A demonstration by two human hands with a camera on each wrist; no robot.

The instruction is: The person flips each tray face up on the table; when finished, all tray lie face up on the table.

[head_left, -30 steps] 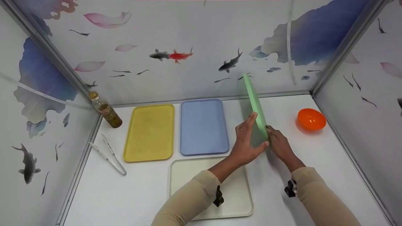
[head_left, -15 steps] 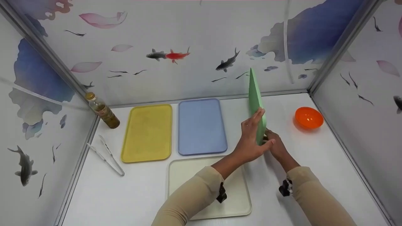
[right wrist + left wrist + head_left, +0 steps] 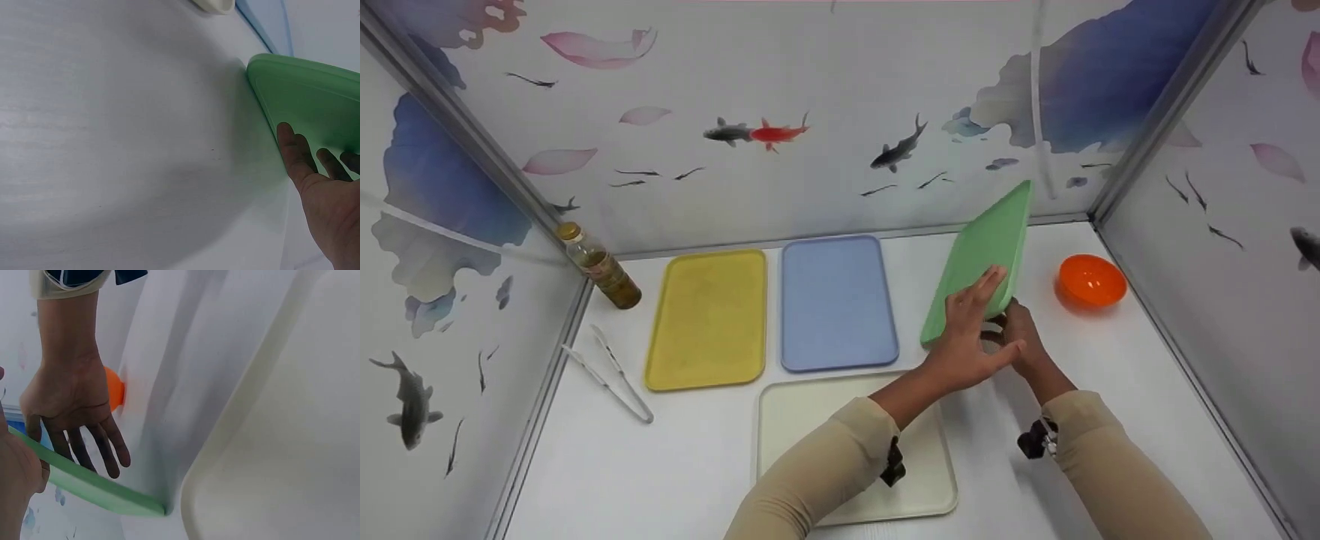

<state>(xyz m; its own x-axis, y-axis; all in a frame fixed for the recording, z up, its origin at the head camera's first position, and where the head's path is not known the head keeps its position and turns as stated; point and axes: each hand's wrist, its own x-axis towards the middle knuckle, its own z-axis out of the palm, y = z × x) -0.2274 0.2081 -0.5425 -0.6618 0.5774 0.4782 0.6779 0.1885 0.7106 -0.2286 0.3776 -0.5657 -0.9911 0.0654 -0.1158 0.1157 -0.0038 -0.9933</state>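
Observation:
A light green tray (image 3: pixel 979 244) stands steeply tilted at the right of the table, its lower edge down on the tabletop. My left hand (image 3: pixel 964 349) lays its extended fingers against the tray's upper face near the front end, with the thumb held apart. On the other side, my right hand (image 3: pixel 1027 341) supports the raised side from beneath. Its fingers (image 3: pixel 289 143) are spread and fairly straight under the tray in the right wrist view. In the left wrist view the right palm (image 3: pixel 73 394) faces the camera, fingertips near the green underside.
A blue tray (image 3: pixel 840 304) and a yellow tray (image 3: pixel 706 319) lie flat at the back. A cream tray (image 3: pixel 787 420) lies beneath my left forearm. Tongs (image 3: pixel 619 386) and an oil bottle (image 3: pixel 604 266) are at left, an orange bowl (image 3: pixel 1091 281) at right.
The green tray has swung from almost upright to a slant, its top edge leaning right and its upper face turning into view. Both hands have followed it slightly to the right.

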